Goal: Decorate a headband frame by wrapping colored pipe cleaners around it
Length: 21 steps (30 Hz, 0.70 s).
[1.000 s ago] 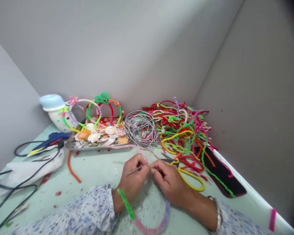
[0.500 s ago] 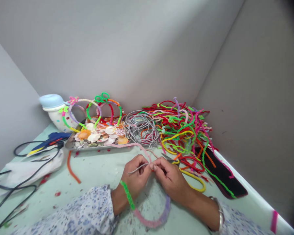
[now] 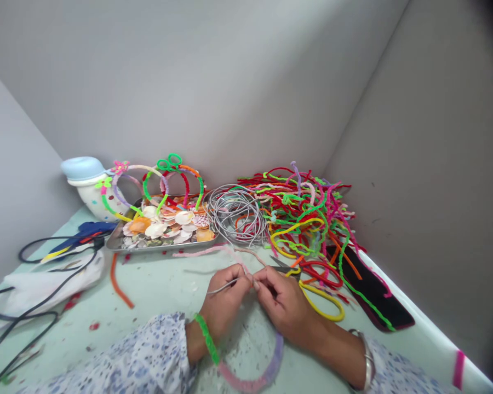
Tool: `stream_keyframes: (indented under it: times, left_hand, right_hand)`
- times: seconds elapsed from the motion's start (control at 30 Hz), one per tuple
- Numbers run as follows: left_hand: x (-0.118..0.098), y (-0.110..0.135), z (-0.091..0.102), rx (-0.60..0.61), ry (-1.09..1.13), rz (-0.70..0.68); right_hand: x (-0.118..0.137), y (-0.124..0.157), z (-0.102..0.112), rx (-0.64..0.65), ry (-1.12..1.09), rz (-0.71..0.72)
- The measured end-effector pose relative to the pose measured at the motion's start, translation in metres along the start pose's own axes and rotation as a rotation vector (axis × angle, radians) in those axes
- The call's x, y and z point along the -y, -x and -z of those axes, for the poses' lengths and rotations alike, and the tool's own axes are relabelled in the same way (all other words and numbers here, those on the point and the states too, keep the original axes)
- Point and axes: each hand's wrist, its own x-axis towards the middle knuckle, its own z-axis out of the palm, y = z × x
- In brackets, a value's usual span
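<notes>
My left hand (image 3: 227,295) and my right hand (image 3: 285,303) meet fingertip to fingertip above the table, both closed in a pinch. Between them runs a grey wire (image 3: 222,287), its bare end poking out over my left hand. A pale pink pipe cleaner (image 3: 201,251) rises from the pinch point and trails to the left. Below the hands curves a wrapped hoop (image 3: 246,384), covered in green, pink and purple fuzz; its green end lies across my left wrist. Where wire and pipe cleaner meet is hidden by my fingers.
Behind stand a tray of shells (image 3: 164,249), decorated headbands (image 3: 137,168), a coil of grey wire (image 3: 236,241) and a heap of pipe cleaners (image 3: 308,202). Scissors (image 3: 285,266), a black phone-like slab (image 3: 388,309), a glue gun (image 3: 84,234) and black cables (image 3: 36,301) lie around.
The pink pipe cleaner's loose tail has swung lower and to the left. The wrapped hoop has shifted slightly left and down. Both hands keep their pinch.
</notes>
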Motion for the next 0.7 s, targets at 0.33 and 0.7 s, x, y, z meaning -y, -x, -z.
stream_keyframes:
  times: [0.33, 0.7]
  left_hand:
    - [-0.001, 0.003, -0.002, -0.045, 0.071, 0.048]
    - [0.014, -0.001, 0.002, -0.065, -0.212, -0.196]
  right_hand:
    - [0.003, 0.001, 0.0, 0.036, -0.038, -0.019]
    - [-0.015, -0.002, -0.001, -0.001, -0.375, -0.255]
